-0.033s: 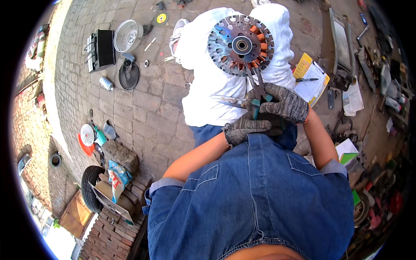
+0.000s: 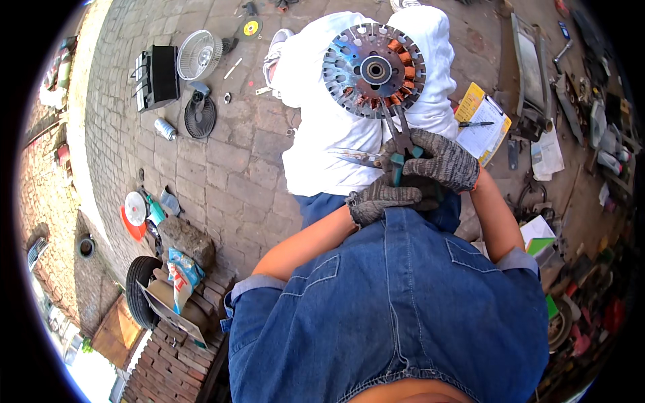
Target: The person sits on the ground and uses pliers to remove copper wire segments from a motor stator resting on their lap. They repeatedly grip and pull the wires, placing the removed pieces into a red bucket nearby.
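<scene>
On the lap of my white trousers (image 2: 316,151) rests a round slotted motor stator (image 2: 349,72) with a bearing at its centre. Copper coils (image 2: 408,59) fill slots on its right side; at its lower edge the wires look frayed. Pliers (image 2: 401,138) with teal handles reach up to that lower edge, jaws at the copper. My right hand (image 2: 449,161), in a grey knitted glove, is wrapped round the handles. Lower down, my gloved left hand (image 2: 381,201) is closed at the handle ends, its fingertips partly hidden. Another metal tool (image 2: 356,157) lies on the trousers beside the pliers.
To the right, a clipboard (image 2: 485,124) holds papers and a pen. On the paving at left are a black box (image 2: 158,78), a fan cage (image 2: 199,55), a dark fan part (image 2: 199,115) and a spray can (image 2: 165,129). A tyre (image 2: 140,292) stands lower left; scrap parts crowd the right.
</scene>
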{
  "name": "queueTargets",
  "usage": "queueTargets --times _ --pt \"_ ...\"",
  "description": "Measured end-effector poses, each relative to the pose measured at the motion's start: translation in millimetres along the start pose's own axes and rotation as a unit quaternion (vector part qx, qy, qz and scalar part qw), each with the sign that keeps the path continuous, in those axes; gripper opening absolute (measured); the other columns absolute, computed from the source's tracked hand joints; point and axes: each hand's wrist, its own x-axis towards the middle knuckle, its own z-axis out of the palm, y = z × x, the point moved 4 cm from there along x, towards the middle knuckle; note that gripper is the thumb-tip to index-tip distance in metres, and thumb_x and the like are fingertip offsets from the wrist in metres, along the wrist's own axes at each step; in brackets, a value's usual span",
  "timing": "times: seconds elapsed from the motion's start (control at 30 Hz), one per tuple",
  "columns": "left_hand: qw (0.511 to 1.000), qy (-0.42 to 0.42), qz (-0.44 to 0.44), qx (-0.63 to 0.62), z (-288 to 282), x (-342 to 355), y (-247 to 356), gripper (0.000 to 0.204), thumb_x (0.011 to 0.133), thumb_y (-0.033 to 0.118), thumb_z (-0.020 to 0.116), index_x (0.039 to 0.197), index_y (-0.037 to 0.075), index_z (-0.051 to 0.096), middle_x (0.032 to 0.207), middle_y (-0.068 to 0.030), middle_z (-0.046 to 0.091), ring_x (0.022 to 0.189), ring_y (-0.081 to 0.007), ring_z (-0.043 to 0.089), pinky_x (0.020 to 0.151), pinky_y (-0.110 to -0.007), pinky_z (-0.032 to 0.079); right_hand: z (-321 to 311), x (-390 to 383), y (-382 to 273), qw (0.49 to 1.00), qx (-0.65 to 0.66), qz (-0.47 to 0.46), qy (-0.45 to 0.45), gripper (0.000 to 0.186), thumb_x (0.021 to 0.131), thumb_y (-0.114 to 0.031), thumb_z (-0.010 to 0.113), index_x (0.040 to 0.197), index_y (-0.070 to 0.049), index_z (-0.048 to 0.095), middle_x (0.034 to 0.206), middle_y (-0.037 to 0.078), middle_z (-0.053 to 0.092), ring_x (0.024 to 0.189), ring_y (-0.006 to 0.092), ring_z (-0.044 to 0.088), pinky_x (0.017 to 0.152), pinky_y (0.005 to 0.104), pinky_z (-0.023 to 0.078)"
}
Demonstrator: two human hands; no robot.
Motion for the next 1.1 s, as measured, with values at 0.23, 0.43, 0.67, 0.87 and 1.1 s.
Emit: queueTargets --times 0.23,0.43,0.67,0.87,1.1 --pt "0.998 -0.001 -0.024 -0.055 5 6 1 0.055 0.089 0.016 0.060 0.136 -0.001 0.037 0.132 -0.0225 0.048 0.123 -0.0375 0.048 0.103 -0.046 0.040 3 7 -16 0.993 0.094 0.014 -0.068 0.050 0.080 -0.017 0.069 0.125 -0.002 0.053 0.116 0.011 0.062 0.108 0.0204 0.058 0.095 0.0354 0.045" --pt "0.998 0.019 -0.004 -0.058 -7 9 -8 0.050 0.089 0.020 0.059 0.132 -0.001 0.042 0.126 -0.0217 0.052 0.115 -0.0352 0.053 0.098 -0.044 0.044 13 22 -20 0.959 0.246 0.038 -0.136 0.042 0.082 -0.018 0.069 0.118 -0.001 0.056 0.106 0.011 0.064 0.097 0.0186 0.061 0.088 0.0322 0.050" --pt "0.906 0.033 0.125 0.404 -37 -6 -13 0.049 0.090 0.022 0.056 0.130 -0.004 0.044 0.124 -0.0212 0.053 0.114 -0.0343 0.053 0.099 -0.043 0.042 20 29 -19 0.990 0.124 0.054 -0.047 0.026 0.089 -0.023 0.062 0.104 -0.002 0.061 0.092 0.005 0.066 0.085 0.0127 0.060 0.077 0.0296 0.050" --pt "0.913 0.015 0.092 0.398 -92 4 -44 0.043 0.092 0.023 0.051 0.126 -0.003 0.049 0.120 -0.0216 0.056 0.109 -0.0346 0.056 0.095 -0.043 0.045 28 26 -26 0.991 0.117 0.060 0.035 0.025 0.090 -0.024 0.061 0.098 -0.001 0.061 0.082 0.004 0.065 0.077 0.0118 0.058 0.073 0.0280 0.048" --pt "0.896 0.025 0.142 0.419 -65 -1 -26 0.042 0.090 0.019 0.055 0.126 -0.002 0.049 0.120 -0.0207 0.056 0.109 -0.0337 0.056 0.094 -0.043 0.046 28 26 -24 0.993 0.082 0.062 0.051 0.023 0.090 -0.023 0.062 0.095 -0.001 0.061 0.083 0.005 0.066 0.078 0.0118 0.059 0.074 0.0284 0.048"
